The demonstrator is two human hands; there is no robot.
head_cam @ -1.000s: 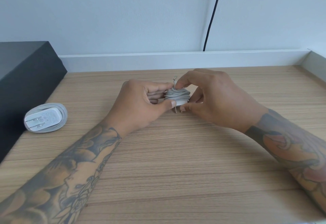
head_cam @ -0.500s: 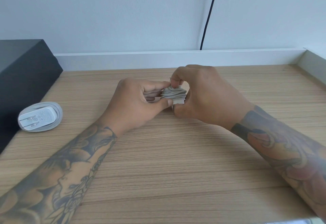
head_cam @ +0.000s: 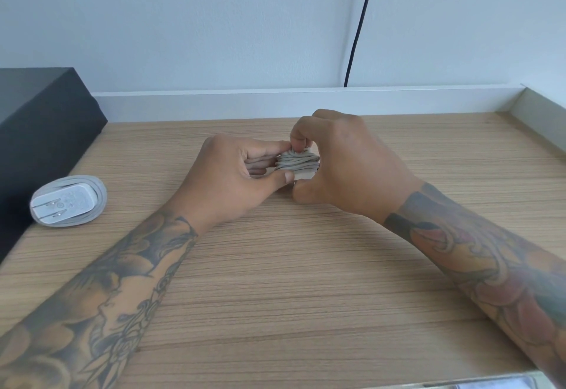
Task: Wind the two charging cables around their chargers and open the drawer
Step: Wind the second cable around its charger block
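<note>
A white charger wrapped in grey cable (head_cam: 296, 162) sits between my two hands at the middle of the wooden table (head_cam: 306, 266). My left hand (head_cam: 235, 177) grips it from the left, thumb low on its front and fingers behind. My right hand (head_cam: 343, 162) curls over it from the right, its fingertips pinching the cable at the top of the coil. A second white charger with its cable wound round it (head_cam: 69, 200) lies flat at the left, prongs showing. No drawer is in view.
A black box (head_cam: 39, 131) stands at the left edge, next to the wound charger. A low white ledge (head_cam: 275, 102) borders the back and right of the table. A black cord (head_cam: 360, 24) hangs down the wall behind.
My right hand has come over the top of the coil and pressed the loose cable end down into it. The connector tip that stuck up is hidden under my fingertips.
</note>
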